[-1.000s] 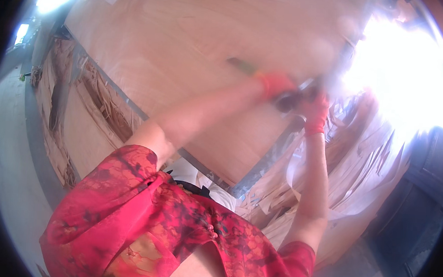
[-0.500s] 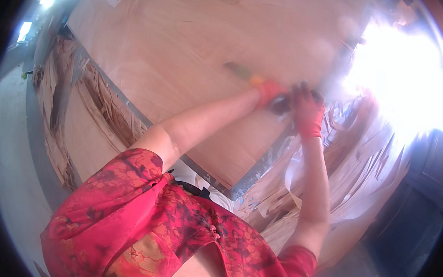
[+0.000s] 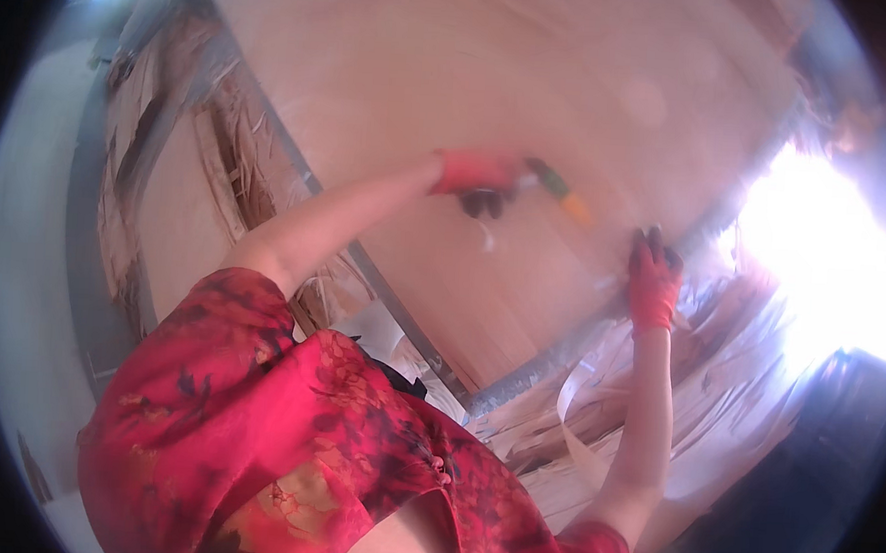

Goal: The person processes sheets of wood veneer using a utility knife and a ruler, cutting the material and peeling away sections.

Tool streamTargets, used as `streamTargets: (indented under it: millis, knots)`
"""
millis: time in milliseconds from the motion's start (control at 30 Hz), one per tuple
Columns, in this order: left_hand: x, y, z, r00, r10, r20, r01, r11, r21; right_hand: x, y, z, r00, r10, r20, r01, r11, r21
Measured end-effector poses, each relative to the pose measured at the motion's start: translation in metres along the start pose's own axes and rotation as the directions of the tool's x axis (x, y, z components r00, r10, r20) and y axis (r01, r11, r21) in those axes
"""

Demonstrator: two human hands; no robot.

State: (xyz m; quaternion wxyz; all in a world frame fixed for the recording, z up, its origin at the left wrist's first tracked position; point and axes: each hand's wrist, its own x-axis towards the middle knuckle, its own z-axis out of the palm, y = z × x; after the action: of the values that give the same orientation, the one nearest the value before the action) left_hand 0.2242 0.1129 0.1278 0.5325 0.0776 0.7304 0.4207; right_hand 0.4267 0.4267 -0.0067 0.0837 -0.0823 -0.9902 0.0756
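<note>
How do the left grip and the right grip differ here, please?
The left grip appears to hold a green-and-yellow tool; the right grip shows no tool. The left grip extends rightward over the board; the right grip points upward at the board's edge. Both wear reddish gloves with dark fingertips.

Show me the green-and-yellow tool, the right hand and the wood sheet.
Green-and-yellow tool (image 3: 564, 192): head view, mid-length, about where green meets yellow.
Right hand (image 3: 653, 280): head view, on its gloved back.
Wood sheet (image 3: 453, 87): head view, on a bare stretch of its surface.
</note>
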Motion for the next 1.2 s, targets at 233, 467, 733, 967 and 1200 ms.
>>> streamTargets:
  millis: [233, 467, 733, 967, 1200]
  knots:
    - [-0.073, -0.099, -0.164, 0.976, -0.049, -0.21, -0.016, 0.955, -0.296, 0.031, -0.027, -0.048, 0.977, 0.083, 0.194, -0.092, 0.995, 0.042]
    - [-0.036, -0.11, -0.219, 0.977, 0.006, -0.214, -0.099, 0.901, -0.424, 0.181, -0.195, -0.029, 0.988, -0.069, -0.136, 0.116, 0.918, 0.38]
    - [0.033, -0.071, -0.249, 0.994, 0.032, -0.101, -0.081, 0.846, -0.527, 0.299, -0.29, 0.066, 0.987, -0.145, -0.074, 0.163, 0.888, 0.43]
    - [0.08, -0.063, -0.265, 0.997, 0.049, -0.06, -0.074, 0.836, -0.544, 0.307, -0.299, 0.077, 0.995, -0.09, 0.038, 0.067, 0.913, 0.402]
    - [0.121, -0.053, -0.273, 0.992, -0.011, -0.126, -0.049, 0.883, -0.466, 0.318, -0.3, 0.08, 0.946, -0.314, 0.083, 0.264, 0.892, 0.366]
